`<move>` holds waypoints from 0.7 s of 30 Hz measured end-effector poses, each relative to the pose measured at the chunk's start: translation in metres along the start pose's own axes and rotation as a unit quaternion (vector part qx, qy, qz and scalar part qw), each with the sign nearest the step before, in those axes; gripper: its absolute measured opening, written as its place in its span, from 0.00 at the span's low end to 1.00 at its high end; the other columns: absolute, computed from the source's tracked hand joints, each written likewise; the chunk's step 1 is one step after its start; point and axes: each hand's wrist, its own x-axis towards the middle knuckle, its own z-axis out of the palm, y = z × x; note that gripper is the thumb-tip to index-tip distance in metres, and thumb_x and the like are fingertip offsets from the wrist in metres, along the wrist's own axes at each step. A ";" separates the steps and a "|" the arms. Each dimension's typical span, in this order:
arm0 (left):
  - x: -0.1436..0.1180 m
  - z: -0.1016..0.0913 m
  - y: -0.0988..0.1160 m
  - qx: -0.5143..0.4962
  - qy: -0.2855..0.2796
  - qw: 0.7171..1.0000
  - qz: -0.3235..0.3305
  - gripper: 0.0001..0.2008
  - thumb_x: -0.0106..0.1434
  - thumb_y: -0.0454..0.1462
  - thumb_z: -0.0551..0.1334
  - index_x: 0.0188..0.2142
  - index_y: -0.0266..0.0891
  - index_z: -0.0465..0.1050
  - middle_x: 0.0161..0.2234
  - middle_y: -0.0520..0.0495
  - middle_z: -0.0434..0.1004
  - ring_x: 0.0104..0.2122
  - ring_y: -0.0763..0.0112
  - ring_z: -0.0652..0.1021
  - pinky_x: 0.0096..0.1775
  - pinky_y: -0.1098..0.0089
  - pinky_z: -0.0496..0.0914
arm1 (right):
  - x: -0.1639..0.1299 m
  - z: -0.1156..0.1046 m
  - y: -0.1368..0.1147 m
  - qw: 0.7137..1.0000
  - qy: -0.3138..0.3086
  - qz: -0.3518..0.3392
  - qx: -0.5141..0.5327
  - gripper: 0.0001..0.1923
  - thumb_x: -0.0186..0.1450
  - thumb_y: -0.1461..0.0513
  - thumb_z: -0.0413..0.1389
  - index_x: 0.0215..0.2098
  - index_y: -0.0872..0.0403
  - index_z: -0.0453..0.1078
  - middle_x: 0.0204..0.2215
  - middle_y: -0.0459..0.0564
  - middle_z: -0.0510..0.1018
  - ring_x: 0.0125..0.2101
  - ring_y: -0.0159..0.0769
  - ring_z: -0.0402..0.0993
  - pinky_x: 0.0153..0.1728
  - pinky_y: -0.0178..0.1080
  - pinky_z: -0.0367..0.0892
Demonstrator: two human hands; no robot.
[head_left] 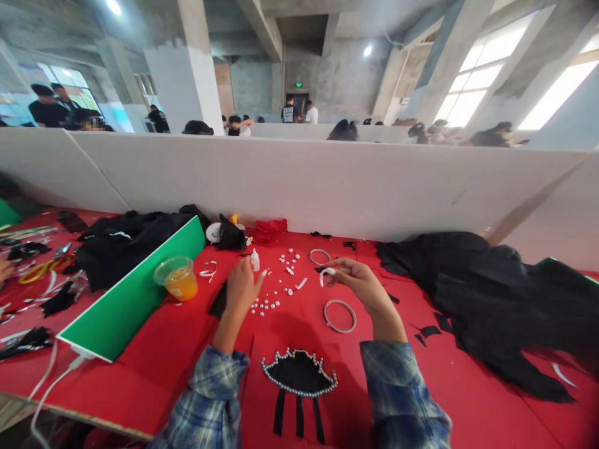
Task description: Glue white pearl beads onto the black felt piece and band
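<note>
My right hand [358, 280] is closed in a pinch on a short, curved white strip [322, 278], held above the red tabletop. My left hand [241, 287] has its thumb apart from its fingers, close to a small white squeeze bottle [255, 260]; whether they touch is unclear. Between the hands lie scattered white beads [266, 305]. Nearer me is a black eye-shaped piece [299, 373] edged with silvery beads, with three black strips [299, 416] below it. One silvery ring [340, 316] lies below my right hand, another ring [319, 257] farther back.
A green divider [135, 293] stands at the left, beside a plastic cup of orange drink [181, 282]. Black fabric [468, 299] is heaped at the right, near black scraps [430, 331]. A white partition [290, 181] closes off the back. A white cable [53, 380] hangs at the left edge.
</note>
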 end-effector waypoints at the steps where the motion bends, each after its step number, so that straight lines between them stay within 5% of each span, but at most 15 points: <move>1: -0.002 0.009 -0.020 0.044 -0.009 0.997 -0.068 0.31 0.58 0.42 0.61 0.56 0.26 0.55 0.52 0.25 0.63 0.50 0.47 0.70 0.48 0.55 0.66 | 0.002 -0.003 0.002 1.000 0.010 -0.006 0.005 0.16 0.53 0.55 0.61 0.35 0.56 0.69 0.24 0.48 0.77 0.25 0.33 0.74 0.34 0.40 0.67; 5: -0.009 0.034 -0.070 0.087 -0.035 0.985 -0.146 0.44 0.52 0.44 0.65 0.60 0.25 0.47 0.53 0.22 0.59 0.51 0.44 0.68 0.46 0.54 0.66 | 0.005 -0.008 0.008 0.999 0.035 -0.007 0.022 0.16 0.52 0.55 0.62 0.33 0.57 0.69 0.23 0.48 0.77 0.23 0.33 0.73 0.32 0.40 0.67; 9: -0.012 0.036 -0.066 0.072 -0.034 0.986 -0.147 0.37 0.57 0.40 0.62 0.59 0.23 0.47 0.54 0.20 0.58 0.50 0.46 0.69 0.48 0.54 0.65 | 0.004 -0.002 0.007 1.000 0.023 -0.002 0.021 0.15 0.51 0.54 0.62 0.29 0.56 0.68 0.21 0.48 0.77 0.23 0.33 0.73 0.31 0.40 0.67; 12: -0.015 0.025 -0.030 0.045 0.011 0.993 -0.111 0.34 0.56 0.39 0.63 0.57 0.25 0.52 0.57 0.20 0.55 0.55 0.42 0.65 0.51 0.47 0.61 | 0.004 0.005 0.006 1.000 0.018 -0.015 -0.001 0.13 0.51 0.55 0.62 0.26 0.56 0.68 0.20 0.47 0.76 0.22 0.32 0.71 0.30 0.38 0.66; 14: -0.017 0.012 0.009 -0.070 0.031 0.997 0.012 0.28 0.59 0.39 0.61 0.56 0.29 0.55 0.55 0.27 0.61 0.56 0.51 0.65 0.52 0.54 0.63 | 0.004 0.007 0.005 0.999 0.014 -0.019 -0.032 0.12 0.52 0.56 0.62 0.24 0.56 0.68 0.19 0.46 0.75 0.22 0.31 0.71 0.29 0.37 0.65; 17: -0.018 -0.011 0.071 -0.242 -0.003 0.952 0.190 0.18 0.64 0.39 0.55 0.53 0.39 0.60 0.50 0.40 0.69 0.50 0.65 0.71 0.49 0.63 0.68 | 0.002 0.008 0.003 0.997 0.019 -0.033 -0.065 0.11 0.52 0.56 0.62 0.23 0.56 0.71 0.20 0.46 0.75 0.24 0.32 0.70 0.30 0.37 0.64; 21: -0.012 -0.027 0.114 -0.286 0.017 0.922 0.262 0.10 0.64 0.35 0.56 0.45 0.36 0.68 0.41 0.43 0.76 0.42 0.65 0.76 0.43 0.64 0.72 | -0.004 0.005 -0.005 0.997 0.037 -0.047 -0.057 0.09 0.52 0.56 0.62 0.26 0.55 0.74 0.23 0.47 0.76 0.26 0.33 0.71 0.32 0.37 0.65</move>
